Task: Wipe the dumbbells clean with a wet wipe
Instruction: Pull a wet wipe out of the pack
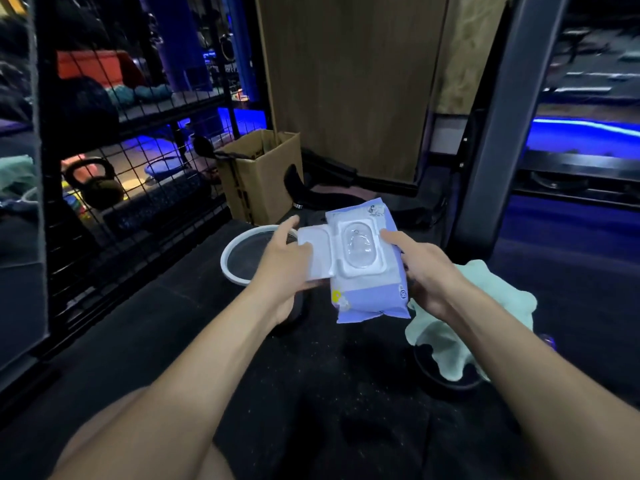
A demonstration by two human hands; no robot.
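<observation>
A lilac wet wipe pack (370,292) is held up in front of me over the dark floor. Its white flip lid (317,252) is swung open to the left, and the clear seal over the opening (358,245) shows. My left hand (287,268) grips the pack's left side, thumb on the open lid. My right hand (424,271) holds the right edge, with the index finger reaching toward the opening. A dark round dumbbell end (446,377) lies on the floor at the right, partly under a pale green cloth (485,310). Another dark round piece (294,318) sits under my left wrist.
A white-rimmed basin (230,263) stands on the floor behind my left hand. A cardboard box (263,178) is beyond it. A black wire rack (138,161) with a kettlebell (95,183) fills the left. A grey machine post (502,133) rises on the right.
</observation>
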